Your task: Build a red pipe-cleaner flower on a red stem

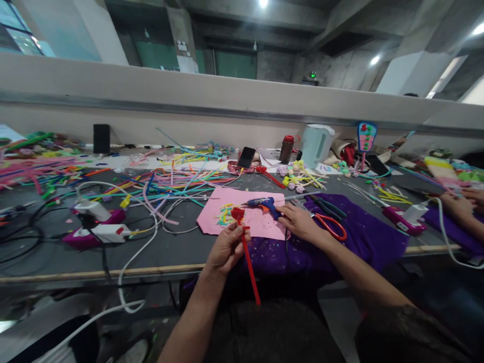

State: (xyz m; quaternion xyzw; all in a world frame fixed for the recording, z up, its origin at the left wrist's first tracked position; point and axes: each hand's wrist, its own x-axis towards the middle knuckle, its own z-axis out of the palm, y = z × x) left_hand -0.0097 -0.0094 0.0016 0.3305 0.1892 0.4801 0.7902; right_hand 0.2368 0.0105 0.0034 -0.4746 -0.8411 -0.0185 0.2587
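My left hand (224,248) pinches a red pipe-cleaner flower (238,214) just below its bloom, and the long red stem (251,275) hangs down past my fingers. My right hand (300,222) is closed at the grip end of a blue hot glue gun (263,203). The gun's nozzle points left, just above the bloom. Under both lies a pink sheet (227,197) with small yellow, white and teal clippings (224,216) on it. A purple cloth (372,242) spreads beneath the sheet and to its right.
Red-handled pliers (333,227) and dark-handled pliers (329,205) lie right of my right hand. Loose pipe cleaners (181,181) cover the left side. Power strips (96,233) with trailing cables stand left. A kettle (316,145) stands behind. Another person's hands (459,204) are far right.
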